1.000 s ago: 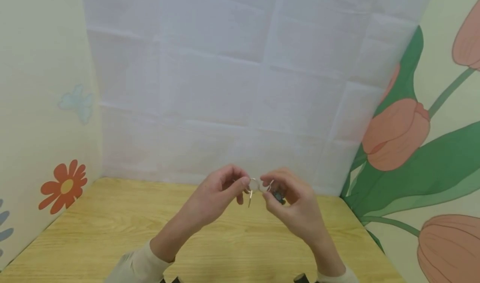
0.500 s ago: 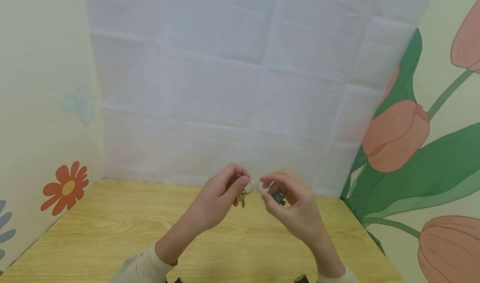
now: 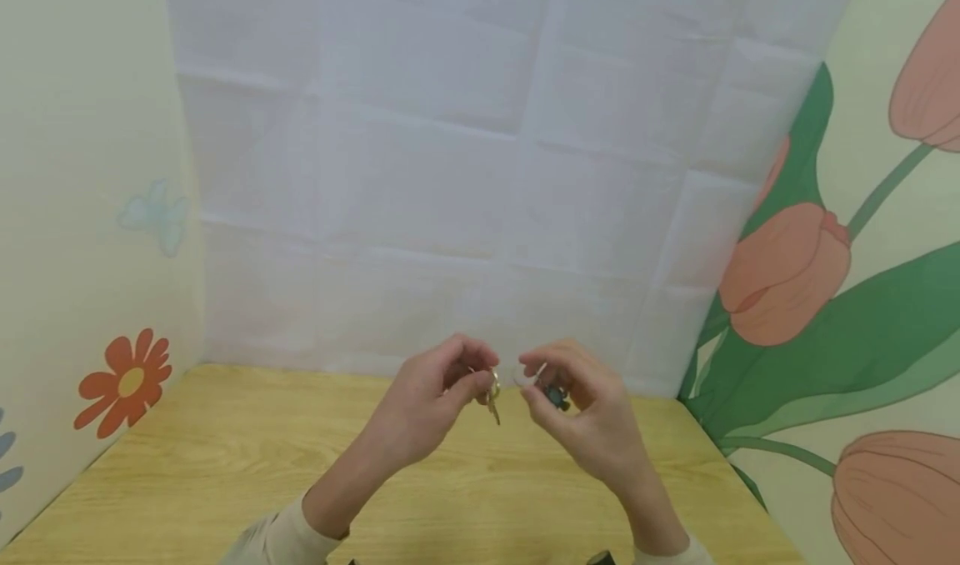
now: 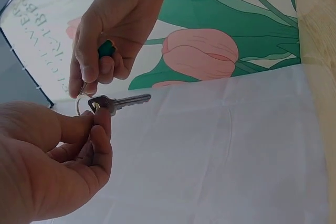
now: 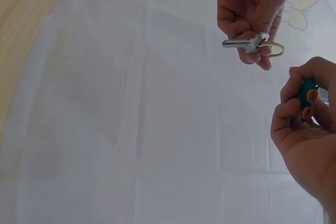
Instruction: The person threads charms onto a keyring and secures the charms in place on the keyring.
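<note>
My left hand (image 3: 427, 402) pinches a silver key (image 4: 128, 101) by its head, between thumb and fingers. Through the key's head runs a thin metal key ring (image 5: 274, 50), which stands out toward the other hand. Facing it at the same height, my right hand (image 3: 588, 407) holds a keychain with a small green charm (image 3: 557, 396). Orange round parts show on this charm (image 5: 308, 98) in the right wrist view, where the curled fingers partly cover it. Thumb and index fingertip of the right hand pinch the keychain's pale ring (image 3: 523, 375). A small gap separates the hands in the head view.
Both hands are above a wooden table (image 3: 420, 498). Behind it hangs a creased white cloth (image 3: 435, 173). A panel with painted tulips (image 3: 787, 273) stands at the right, and one with a red flower (image 3: 123, 382) at the left.
The key and its ring have turned in my left fingers; the ring, earlier spread toward the right hand, now shows edge-on. My right hand has barely moved.
</note>
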Demonstrator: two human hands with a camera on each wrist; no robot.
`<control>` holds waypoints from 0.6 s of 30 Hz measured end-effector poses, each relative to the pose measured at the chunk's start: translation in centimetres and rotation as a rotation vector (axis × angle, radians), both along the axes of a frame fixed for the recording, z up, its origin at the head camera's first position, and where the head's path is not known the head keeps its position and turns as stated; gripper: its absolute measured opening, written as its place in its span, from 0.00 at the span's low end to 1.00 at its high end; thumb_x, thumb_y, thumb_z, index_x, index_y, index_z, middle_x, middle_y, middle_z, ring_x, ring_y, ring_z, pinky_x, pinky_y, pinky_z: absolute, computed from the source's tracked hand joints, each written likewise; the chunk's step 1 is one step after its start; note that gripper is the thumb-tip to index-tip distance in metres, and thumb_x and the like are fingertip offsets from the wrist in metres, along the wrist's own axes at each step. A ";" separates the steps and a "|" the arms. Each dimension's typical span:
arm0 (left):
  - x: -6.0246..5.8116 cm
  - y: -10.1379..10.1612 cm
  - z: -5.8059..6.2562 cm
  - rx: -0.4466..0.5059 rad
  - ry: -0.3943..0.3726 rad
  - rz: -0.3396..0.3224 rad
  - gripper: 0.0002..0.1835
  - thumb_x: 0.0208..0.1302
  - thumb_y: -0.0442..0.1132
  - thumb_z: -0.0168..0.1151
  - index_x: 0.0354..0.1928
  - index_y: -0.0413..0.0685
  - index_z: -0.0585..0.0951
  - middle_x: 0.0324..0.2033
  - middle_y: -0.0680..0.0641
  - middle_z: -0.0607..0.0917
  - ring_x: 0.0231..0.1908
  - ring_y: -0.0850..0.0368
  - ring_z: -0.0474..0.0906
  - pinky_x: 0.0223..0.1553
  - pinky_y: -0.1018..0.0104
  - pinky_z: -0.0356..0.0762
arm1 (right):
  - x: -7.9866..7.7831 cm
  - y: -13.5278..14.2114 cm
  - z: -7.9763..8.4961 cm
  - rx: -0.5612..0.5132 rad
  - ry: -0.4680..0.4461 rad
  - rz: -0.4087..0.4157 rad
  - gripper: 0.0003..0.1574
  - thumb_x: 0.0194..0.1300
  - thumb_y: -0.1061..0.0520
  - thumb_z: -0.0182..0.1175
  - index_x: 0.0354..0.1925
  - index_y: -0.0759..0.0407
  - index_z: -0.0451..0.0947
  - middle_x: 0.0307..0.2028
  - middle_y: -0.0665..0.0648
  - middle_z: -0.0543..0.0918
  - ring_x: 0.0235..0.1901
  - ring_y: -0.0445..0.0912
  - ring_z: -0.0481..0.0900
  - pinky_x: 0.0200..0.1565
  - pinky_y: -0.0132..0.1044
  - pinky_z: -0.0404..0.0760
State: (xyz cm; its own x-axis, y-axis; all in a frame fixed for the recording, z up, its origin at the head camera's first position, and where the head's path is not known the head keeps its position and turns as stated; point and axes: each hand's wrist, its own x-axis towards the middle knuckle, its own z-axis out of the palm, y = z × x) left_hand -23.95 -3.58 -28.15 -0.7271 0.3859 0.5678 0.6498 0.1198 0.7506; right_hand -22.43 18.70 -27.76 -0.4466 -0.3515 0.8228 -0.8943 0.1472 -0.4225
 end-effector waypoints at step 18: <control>0.0 0.1 -0.2 0.056 0.092 0.063 0.06 0.72 0.38 0.65 0.48 0.52 0.86 0.40 0.55 0.88 0.37 0.62 0.85 0.39 0.61 0.82 | -0.1 -0.2 -0.2 0.037 0.078 0.075 0.27 0.58 0.80 0.66 0.55 0.65 0.79 0.39 0.59 0.82 0.33 0.49 0.80 0.34 0.34 0.81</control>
State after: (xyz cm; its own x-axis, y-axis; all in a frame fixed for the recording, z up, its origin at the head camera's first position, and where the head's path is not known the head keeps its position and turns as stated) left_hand -23.91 -3.45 -28.35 -0.6929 0.3067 0.6525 0.7085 0.1220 0.6951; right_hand -22.51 18.50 -27.91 -0.3526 -0.4124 0.8400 -0.9335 0.0925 -0.3464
